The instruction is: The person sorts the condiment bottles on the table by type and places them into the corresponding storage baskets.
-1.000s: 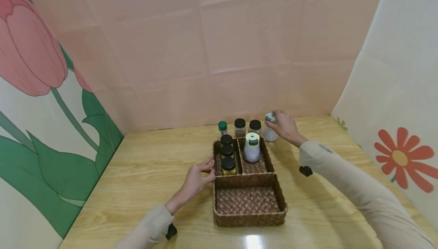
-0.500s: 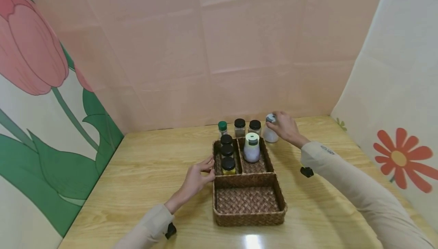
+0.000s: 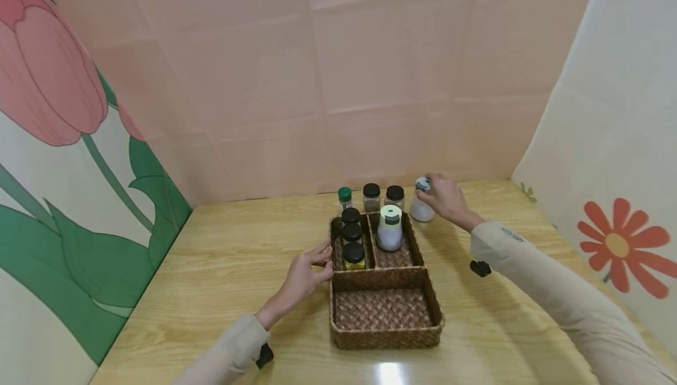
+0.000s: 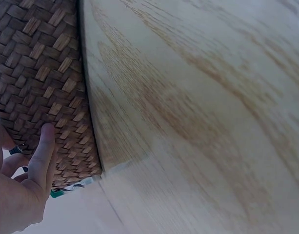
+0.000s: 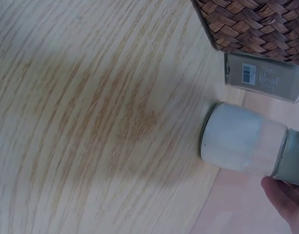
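Note:
In the head view, my right hand [image 3: 448, 201] pinches a clear seasoning jar [image 3: 421, 208] by its pale grey-green cap. White contents show in the jar [image 5: 242, 139] in the right wrist view; its base is at or near the tabletop. My left hand [image 3: 304, 279] holds the left rim of a woven brown basket [image 3: 386, 339], one finger [image 4: 41, 158] against its outer wall. Three black-capped jars [image 3: 353, 253] stand in the basket's back-left compartment. A jar with a pale yellow-green cap [image 3: 390, 229] stands in the back-right one.
Behind the basket stand a green-capped jar [image 3: 345, 197] and two black-capped jars [image 3: 371, 197]. A pink sheet [image 3: 264, 109] hangs at the table's back edge. Flower-printed panels [image 3: 624, 138] flank the wooden table [image 3: 238, 232].
My right hand and the seasoning jar have shifted slightly to the right, away from the black-capped jars. My left hand and the basket hold still.

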Demonstrator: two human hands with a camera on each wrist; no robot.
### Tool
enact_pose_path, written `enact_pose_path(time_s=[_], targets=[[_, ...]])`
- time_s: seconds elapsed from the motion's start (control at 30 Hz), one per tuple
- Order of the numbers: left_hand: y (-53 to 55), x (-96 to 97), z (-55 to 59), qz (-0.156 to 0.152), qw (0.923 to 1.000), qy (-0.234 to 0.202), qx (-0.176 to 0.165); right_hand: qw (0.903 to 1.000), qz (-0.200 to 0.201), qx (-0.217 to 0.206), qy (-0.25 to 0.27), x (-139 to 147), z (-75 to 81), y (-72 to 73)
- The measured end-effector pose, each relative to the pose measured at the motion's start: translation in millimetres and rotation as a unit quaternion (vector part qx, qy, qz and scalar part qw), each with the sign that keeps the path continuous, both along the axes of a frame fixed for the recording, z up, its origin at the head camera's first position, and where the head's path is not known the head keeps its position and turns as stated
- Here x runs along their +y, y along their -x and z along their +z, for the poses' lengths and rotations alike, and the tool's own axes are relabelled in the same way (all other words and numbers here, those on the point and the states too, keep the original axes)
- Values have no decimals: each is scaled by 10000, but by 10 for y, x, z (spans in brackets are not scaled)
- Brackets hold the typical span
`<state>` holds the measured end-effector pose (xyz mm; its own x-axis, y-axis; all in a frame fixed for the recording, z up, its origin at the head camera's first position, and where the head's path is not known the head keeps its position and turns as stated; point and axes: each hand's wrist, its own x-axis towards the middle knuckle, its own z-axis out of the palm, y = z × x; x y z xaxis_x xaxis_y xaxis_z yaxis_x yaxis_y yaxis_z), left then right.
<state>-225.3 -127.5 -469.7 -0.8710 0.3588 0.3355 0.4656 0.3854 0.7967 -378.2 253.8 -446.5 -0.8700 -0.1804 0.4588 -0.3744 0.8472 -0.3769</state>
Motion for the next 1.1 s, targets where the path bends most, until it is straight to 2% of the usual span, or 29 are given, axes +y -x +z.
enact_pose_path(time_s=[0.4, 0.87, 1.1], targets=[[11, 13, -8, -51, 9999, -5, 101, 9998, 79, 183, 57, 123, 70, -68], [-5, 5, 14, -17, 10000, 81, 40, 9987, 312, 392, -15, 151, 224, -274], [-7, 6, 10, 1, 10000, 65, 51, 9965, 525, 642, 53, 127, 321, -403]])
